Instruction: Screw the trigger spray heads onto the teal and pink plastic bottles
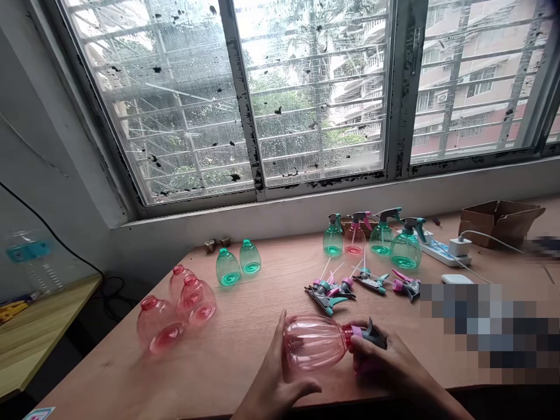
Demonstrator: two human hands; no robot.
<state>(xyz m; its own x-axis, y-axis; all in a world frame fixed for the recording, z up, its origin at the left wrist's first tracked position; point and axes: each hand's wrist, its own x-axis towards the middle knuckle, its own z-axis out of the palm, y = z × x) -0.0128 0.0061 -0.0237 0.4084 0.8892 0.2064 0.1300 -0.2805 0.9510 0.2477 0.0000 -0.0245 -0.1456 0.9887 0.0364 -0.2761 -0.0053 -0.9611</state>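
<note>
My left hand (pixel 276 376) cups a clear pink spray bottle (pixel 315 341) that lies on its side near the table's front edge. My right hand (pixel 378 361) grips the grey and pink trigger head (pixel 370 333) at the bottle's neck. Just beyond, several loose trigger heads (pixel 345 287) with dip tubes lie on the wooden table (pixel 262 309).
Three pink bottles without heads (pixel 175 309) stand at the left, two green ones (pixel 238 263) behind them. Several bottles with heads fitted (pixel 376 236) stand near the window sill. A power strip (pixel 441 251), a charger and a cardboard box (pixel 499 219) sit at the right.
</note>
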